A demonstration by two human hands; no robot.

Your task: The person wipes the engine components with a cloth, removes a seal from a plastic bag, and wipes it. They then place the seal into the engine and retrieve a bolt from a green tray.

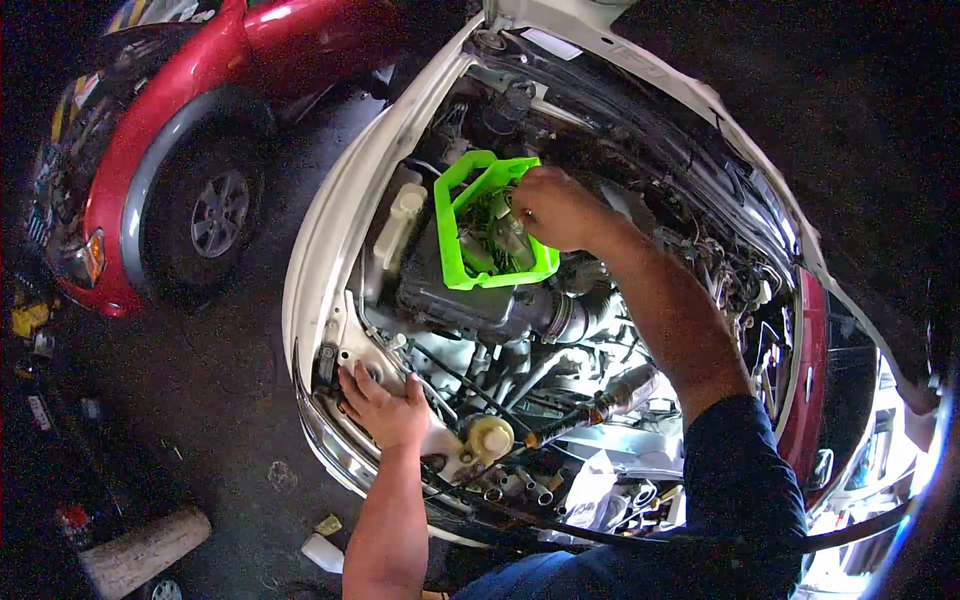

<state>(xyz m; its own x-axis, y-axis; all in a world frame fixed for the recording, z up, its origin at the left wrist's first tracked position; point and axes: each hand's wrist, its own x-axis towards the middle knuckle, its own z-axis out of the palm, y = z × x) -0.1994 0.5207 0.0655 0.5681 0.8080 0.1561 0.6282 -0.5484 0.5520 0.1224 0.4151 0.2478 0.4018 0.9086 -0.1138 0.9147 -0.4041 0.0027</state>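
Under the raised hood of a white car, a bright green open tray (450, 240) sits on top of the black air filter box (440, 297). Small items lie inside the tray, too unclear to name. My right hand (552, 208) is at the tray's right side, fingers curled down over its contents; what they hold, if anything, is hidden. My left hand (385, 405) rests with fingers spread on the pale front body panel (345, 330), left of a round yellowish cap (491, 438).
A white reservoir (398, 222) stands left of the tray. Hoses and a black cable cross the engine bay. A red vehicle (170, 120) with a black wheel (215, 212) is at the upper left. A log-like cylinder (145, 550) lies on the floor, lower left.
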